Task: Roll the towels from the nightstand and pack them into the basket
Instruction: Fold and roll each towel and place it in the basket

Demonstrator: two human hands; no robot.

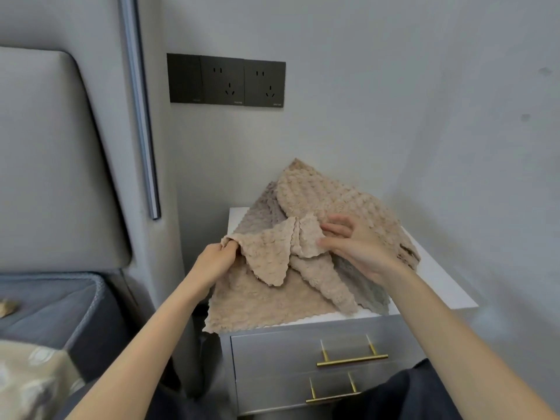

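A heap of bumpy towels lies on the white-topped nightstand (448,286). Beige towels (327,195) cover most of it, and a grey towel (363,283) shows beneath them. My left hand (216,260) pinches the corner of one beige towel (266,253) at the heap's left side and lifts it slightly. My right hand (360,247) pinches the same towel's folded edge near the middle of the heap. One beige towel (257,307) hangs over the nightstand's front left edge. No basket is in view.
The nightstand has two grey drawers with gold bar handles (351,359). A grey padded headboard (51,153) and a bed with dark bedding (48,310) stand to the left. Black wall sockets (225,80) are above. My dark-clothed knees (418,395) are below.
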